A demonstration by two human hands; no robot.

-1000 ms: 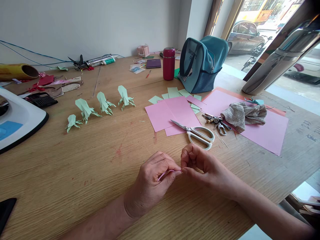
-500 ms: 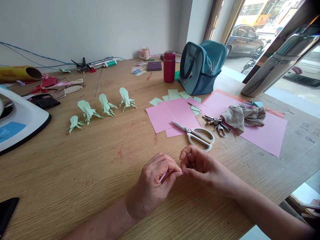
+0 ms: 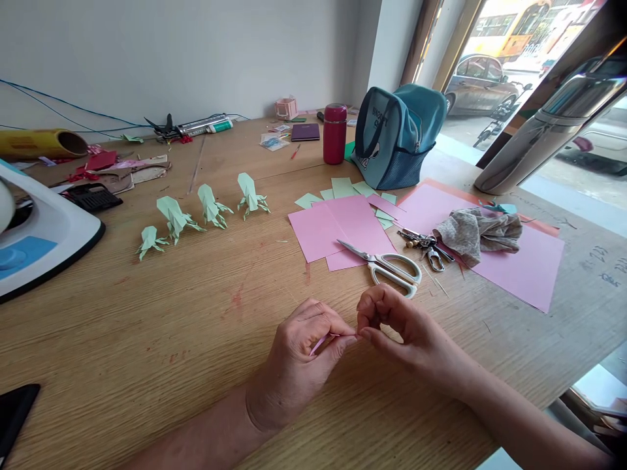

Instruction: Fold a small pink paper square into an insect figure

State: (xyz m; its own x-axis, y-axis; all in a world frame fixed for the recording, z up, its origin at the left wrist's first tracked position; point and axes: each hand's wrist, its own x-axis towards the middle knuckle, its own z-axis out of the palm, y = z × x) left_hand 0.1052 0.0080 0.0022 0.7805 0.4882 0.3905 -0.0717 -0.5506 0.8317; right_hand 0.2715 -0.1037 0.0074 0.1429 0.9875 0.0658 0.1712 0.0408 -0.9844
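Thumb and fingertips of my left hand (image 3: 298, 365) are closed on a small piece of folded pink paper (image 3: 318, 344), most of it hidden by the fingers. My right hand (image 3: 406, 329) meets it at the fingertips, with thumb and forefinger pinched at the paper's tip. Just beyond my right hand lie scissors (image 3: 392, 271) with white handles, their blades over pink paper sheets (image 3: 326, 225). To the left stand several folded light-green paper figures (image 3: 177, 219) in a row.
Keys (image 3: 426, 247) and a grey cloth (image 3: 480, 234) lie at the right. Behind them stand a blue bag (image 3: 399, 140), a red flask (image 3: 335, 137) and a leaning steel bottle (image 3: 543, 134). A white iron (image 3: 53, 241) sits at the left, a dark object (image 3: 17, 418) at the near-left edge.
My right thumb and forefinger have closed together at the tip of the pink paper. My left hand keeps its hold. The view has shifted slightly.
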